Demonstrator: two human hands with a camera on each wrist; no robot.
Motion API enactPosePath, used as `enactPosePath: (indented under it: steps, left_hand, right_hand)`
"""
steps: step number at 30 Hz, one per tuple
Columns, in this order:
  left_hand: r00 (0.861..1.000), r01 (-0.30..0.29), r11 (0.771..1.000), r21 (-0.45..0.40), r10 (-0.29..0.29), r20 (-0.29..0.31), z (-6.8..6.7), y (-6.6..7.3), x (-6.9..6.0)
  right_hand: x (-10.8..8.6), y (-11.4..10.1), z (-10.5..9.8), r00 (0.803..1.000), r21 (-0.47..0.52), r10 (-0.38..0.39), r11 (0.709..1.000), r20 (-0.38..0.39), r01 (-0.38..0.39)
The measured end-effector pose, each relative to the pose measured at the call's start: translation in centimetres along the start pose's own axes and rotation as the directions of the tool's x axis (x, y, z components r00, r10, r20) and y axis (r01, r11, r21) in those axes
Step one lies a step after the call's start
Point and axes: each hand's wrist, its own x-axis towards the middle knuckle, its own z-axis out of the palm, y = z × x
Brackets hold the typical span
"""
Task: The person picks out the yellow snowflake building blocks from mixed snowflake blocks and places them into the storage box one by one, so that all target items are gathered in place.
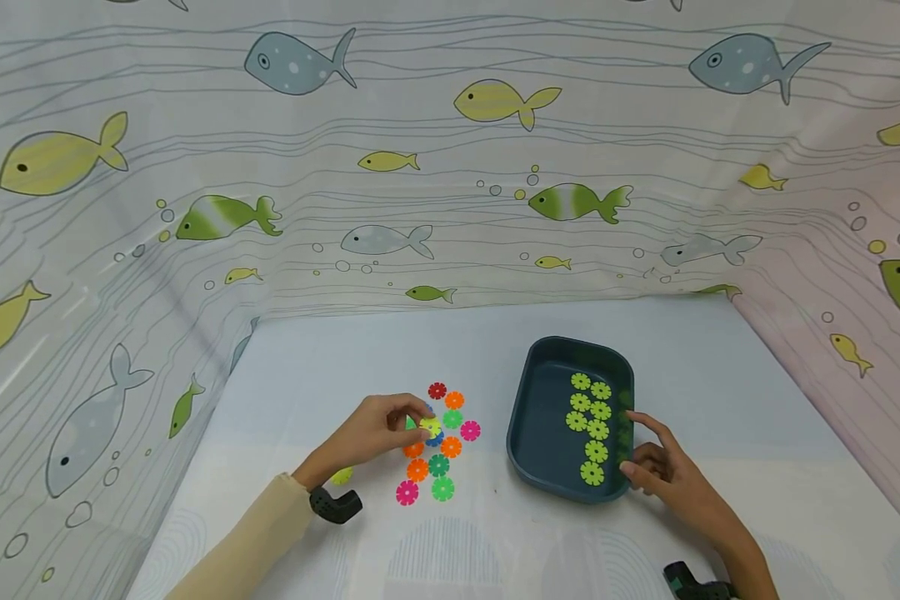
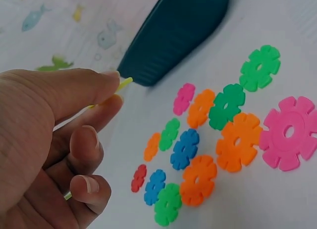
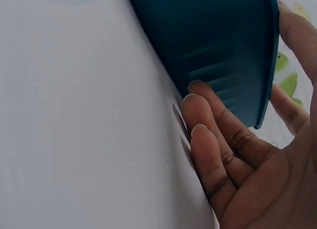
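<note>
My left hand [image 1: 381, 429] pinches a yellow flower-shaped plastic disc [image 1: 431, 427] between thumb and index finger; the left wrist view shows the disc edge-on. Below and around that hand lie several loose discs in pink [image 1: 470, 431], orange [image 1: 452, 447], green [image 1: 442, 488], blue [image 2: 184, 148] and red [image 1: 437, 391]. The right hand [image 1: 678, 483] grips the right side of a dark blue tray [image 1: 528, 467]; thumb and index finger are at the rim, the other fingers against the outer wall. Inside the tray, several yellow discs [image 1: 596, 429] lie in a loose cluster.
Another yellow disc [image 1: 342, 476] lies near my left wrist, partly covered by it. The white table [image 1: 495, 550] is bordered at the back and sides by a fish-patterned sheet [image 1: 450, 192]. Each wrist wears a black strap device [image 1: 336, 505].
</note>
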Motion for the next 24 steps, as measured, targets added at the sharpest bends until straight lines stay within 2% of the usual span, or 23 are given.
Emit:
enactPosePath:
  steps: [13,24]
  left_hand:
    - [0.999,-0.043,0.997,-0.059,0.045,0.023,0.7,0.9,1.5]
    - [0.996,-0.061,0.995,-0.082,0.066,0.058,1.5,2.3,3.0]
  right_hand:
    - [-0.1,-0.4,0.0,0.999,0.012,-0.037,0.999,0.016,0.037]
    - [-0.2,-0.4,0.0,0.999,0.02,-0.032,0.999,0.014,0.032]
